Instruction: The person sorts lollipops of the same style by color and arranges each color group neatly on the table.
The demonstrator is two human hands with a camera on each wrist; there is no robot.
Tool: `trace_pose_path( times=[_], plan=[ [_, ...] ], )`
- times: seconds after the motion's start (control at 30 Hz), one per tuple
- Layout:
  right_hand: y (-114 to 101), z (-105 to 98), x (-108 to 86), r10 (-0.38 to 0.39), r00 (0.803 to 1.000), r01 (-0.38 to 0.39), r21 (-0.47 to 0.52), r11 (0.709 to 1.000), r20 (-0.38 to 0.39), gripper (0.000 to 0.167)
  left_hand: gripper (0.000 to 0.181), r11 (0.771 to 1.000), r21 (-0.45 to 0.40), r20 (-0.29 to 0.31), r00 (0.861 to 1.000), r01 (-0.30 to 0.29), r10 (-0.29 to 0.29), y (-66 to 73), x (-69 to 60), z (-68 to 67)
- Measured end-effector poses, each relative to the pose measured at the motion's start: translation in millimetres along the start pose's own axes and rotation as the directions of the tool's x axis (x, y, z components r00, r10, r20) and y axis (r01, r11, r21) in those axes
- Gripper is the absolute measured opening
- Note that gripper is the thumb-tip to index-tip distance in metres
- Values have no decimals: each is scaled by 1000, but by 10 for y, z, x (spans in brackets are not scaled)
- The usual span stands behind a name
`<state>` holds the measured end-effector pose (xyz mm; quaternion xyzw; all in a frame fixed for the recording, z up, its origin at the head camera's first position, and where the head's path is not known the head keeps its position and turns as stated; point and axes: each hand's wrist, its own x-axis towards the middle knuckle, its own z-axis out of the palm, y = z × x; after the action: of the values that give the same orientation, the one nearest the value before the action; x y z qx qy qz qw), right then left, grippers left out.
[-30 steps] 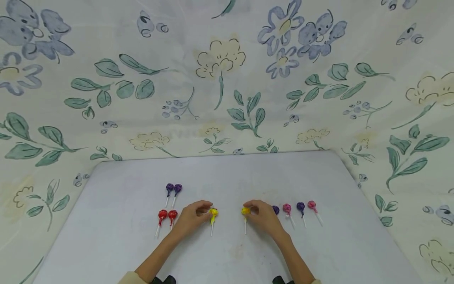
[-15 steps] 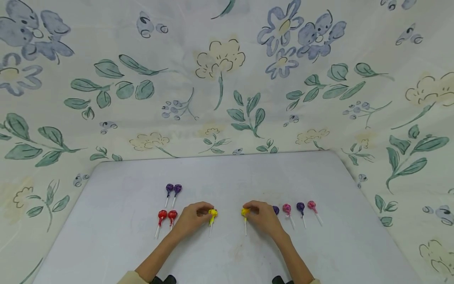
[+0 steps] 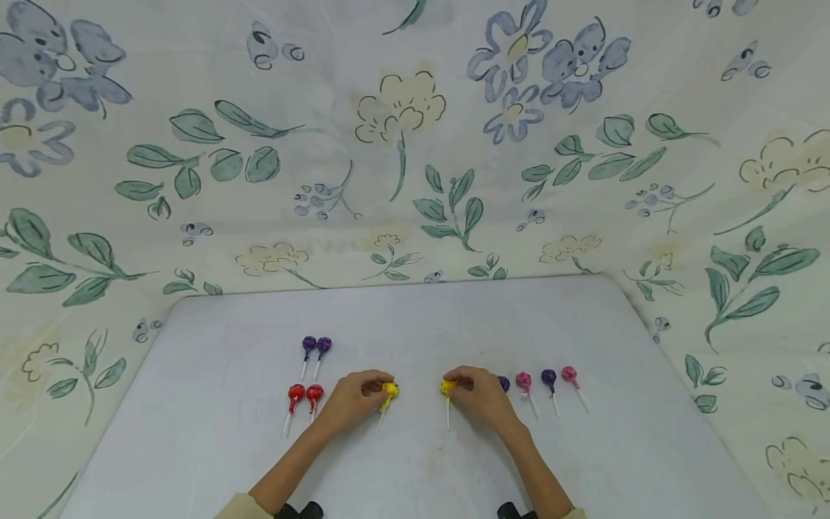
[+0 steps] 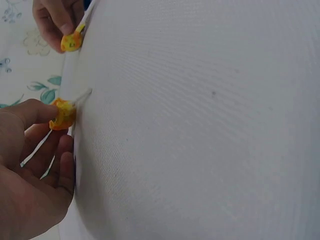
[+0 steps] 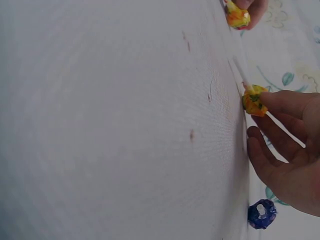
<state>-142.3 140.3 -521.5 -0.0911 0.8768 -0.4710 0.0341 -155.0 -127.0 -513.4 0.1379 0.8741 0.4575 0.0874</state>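
In the head view my left hand pinches the wrapped head of a yellow lollipop, whose white stick slants toward me. My right hand pinches a second yellow lollipop by its head, with the stick pointing toward me. A gap of table separates the two. The left wrist view shows thumb and fingers on the yellow lollipop. From the right wrist, the other yellow lollipop sits between thumb and fingertips, and a purple lollipop lies beside that hand.
Two red lollipops lie left of my left hand, with two purple lollipops behind them. Right of my right hand runs a row of pink and purple lollipops. A floral cloth rises behind the white table.
The stick of the left yellow lollipop has swung leftward at its lower end, from nearly straight to slanted. Both hands stay in almost the same place.
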Motion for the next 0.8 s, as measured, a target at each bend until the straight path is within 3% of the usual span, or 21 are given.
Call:
trace_pose_path(
  times=[0.43, 0.8],
  plan=[
    [13, -20, 12, 1, 1000, -1, 10, 1000, 12, 16, 21, 999, -17, -7, 999, -52, 52, -14, -100, -75],
    [24, -37, 31, 18, 999, -18, 13, 1000, 30, 15, 20, 992, -103, 16, 997, -73, 75, 31, -462, -372]
  ],
)
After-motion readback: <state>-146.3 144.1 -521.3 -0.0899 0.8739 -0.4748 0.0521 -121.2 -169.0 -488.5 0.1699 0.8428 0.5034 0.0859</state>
